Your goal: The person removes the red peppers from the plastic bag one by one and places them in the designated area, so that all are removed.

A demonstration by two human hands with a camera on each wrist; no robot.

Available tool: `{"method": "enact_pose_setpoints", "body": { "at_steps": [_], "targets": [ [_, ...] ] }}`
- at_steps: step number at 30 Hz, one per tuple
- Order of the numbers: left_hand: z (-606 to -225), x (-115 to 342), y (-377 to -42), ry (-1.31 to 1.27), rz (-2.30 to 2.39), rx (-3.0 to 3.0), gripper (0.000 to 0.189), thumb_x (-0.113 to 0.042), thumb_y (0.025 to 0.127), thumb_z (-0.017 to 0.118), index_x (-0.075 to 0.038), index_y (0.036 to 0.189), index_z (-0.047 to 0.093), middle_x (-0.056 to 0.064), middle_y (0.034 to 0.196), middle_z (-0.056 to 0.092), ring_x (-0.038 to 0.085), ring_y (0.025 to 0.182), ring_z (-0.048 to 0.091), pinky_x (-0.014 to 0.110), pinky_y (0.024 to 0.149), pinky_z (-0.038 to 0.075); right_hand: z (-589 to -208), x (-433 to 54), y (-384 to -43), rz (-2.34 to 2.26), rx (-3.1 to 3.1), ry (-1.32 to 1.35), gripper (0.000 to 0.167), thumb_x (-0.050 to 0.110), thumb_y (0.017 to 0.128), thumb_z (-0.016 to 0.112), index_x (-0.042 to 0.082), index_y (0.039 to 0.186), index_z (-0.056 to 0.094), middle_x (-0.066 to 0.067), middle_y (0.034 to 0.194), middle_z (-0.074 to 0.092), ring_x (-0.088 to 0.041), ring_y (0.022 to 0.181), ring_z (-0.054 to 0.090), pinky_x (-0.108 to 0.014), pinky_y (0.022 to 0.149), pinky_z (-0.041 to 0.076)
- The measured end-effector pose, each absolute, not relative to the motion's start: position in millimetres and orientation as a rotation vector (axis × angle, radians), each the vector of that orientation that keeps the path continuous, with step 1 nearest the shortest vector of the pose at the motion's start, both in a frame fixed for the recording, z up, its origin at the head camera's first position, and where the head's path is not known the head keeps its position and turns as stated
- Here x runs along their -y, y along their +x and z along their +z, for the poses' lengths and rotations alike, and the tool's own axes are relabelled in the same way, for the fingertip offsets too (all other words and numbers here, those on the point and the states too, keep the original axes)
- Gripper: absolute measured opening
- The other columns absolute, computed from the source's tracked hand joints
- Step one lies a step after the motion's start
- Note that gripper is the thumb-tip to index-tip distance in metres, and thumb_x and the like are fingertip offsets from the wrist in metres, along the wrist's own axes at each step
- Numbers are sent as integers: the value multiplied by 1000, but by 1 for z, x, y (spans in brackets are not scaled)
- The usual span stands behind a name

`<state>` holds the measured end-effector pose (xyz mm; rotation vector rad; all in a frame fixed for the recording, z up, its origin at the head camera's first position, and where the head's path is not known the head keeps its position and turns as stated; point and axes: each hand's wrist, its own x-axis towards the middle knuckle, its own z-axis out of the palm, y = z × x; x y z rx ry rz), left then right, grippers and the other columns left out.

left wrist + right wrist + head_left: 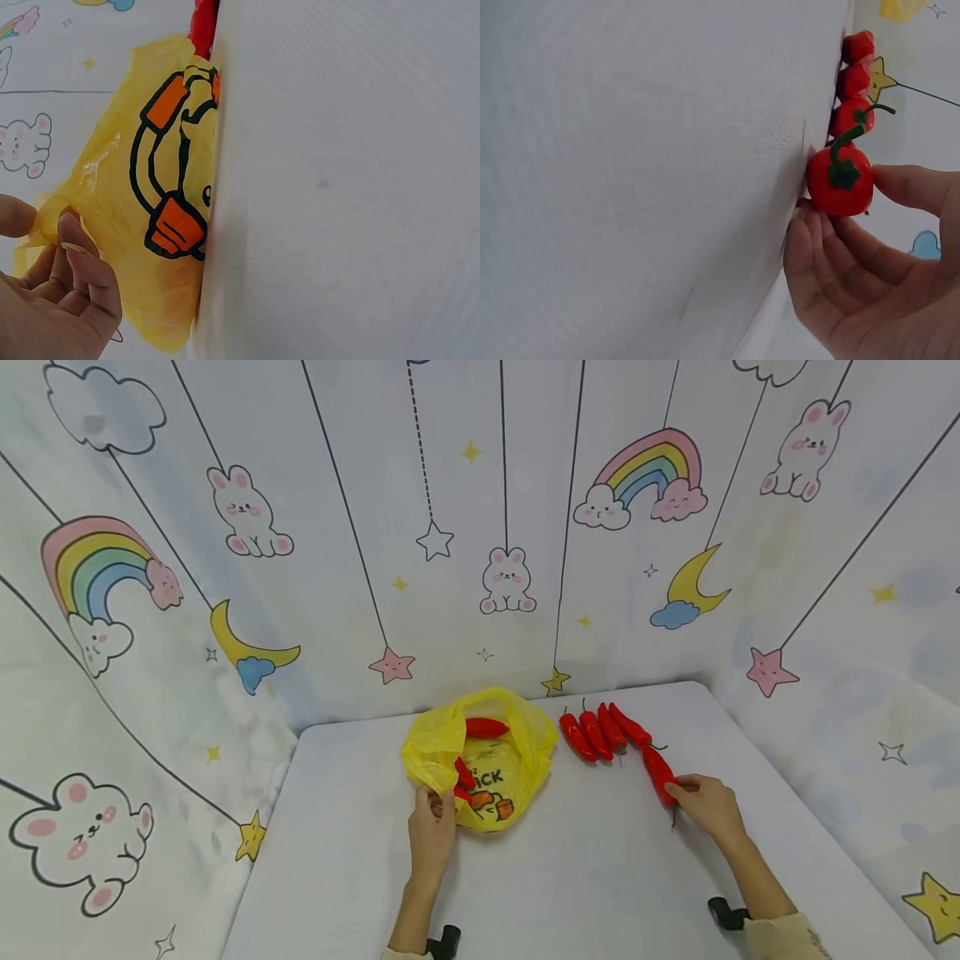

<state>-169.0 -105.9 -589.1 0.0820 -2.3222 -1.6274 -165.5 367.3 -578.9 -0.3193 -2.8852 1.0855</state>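
Observation:
A yellow plastic bag (433, 747) lies with its mouth spread wide, and red chili peppers (486, 727) show inside it. My left hand (432, 837) pinches the near left part of its rim; in the left wrist view the film bunches between thumb and fingers. Over on the right, my right hand (705, 806) holds a red chili pepper (658, 774) by its near end. The right wrist view shows that pepper's green stem (844, 169) toward the camera, thumb on one side and fingers on the other. Several more red peppers (596, 735) lie in a row just beyond it.
A white-covered table (570, 877) carries everything. Behind it and at both sides hangs a pale cloth (337, 568) printed with rabbits, stars and rainbows. The row of peppers lies close to the table's back edge, right of the bag.

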Motion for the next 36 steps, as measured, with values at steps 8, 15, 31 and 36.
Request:
{"method": "enact_pose_setpoints", "body": {
  "at_steps": [8, 15, 31, 36],
  "targets": [
    [-590, 105, -170, 85, -1629, 2319, 19, -28, 107, 60, -10, 109, 56, 1, 84, 61, 16, 70, 56, 26, 58, 49, -577, -369, -166, 1062, 2889, -316, 58, 42, 104, 62, -12, 125, 66, -29, 115, 71, -38, 97, 69, -36, 64, 53],
    [-590, 105, -170, 64, -1638, 2300, 19, -26, 107, 61, -8, 109, 57, 2, 83, 61, 16, 69, 55, 25, 57, 48, -575, -371, -166, 1041, 2888, -339, 58, 42, 104, 62, -12, 126, 66, -30, 117, 70, -40, 98, 68, -37, 64, 54],
    [-591, 104, -170, 64, -1627, 2304, 20, -28, 106, 61, -8, 110, 57, 2, 83, 62, 15, 69, 56, 26, 58, 48, -562, -356, -174, 995, 2737, -330, 50, 36, 104, 61, -8, 126, 68, -32, 119, 69, -43, 98, 68, -38, 64, 60],
    [-591, 104, -170, 68, -1629, 2310, 19, -27, 106, 61, -9, 111, 57, 1, 84, 62, 15, 70, 56, 26, 58, 49, -557, -351, -178, 980, 2716, -348, 47, 37, 104, 62, -5, 124, 70, -29, 117, 71, -42, 100, 68, -35, 65, 57]
  ]
}}
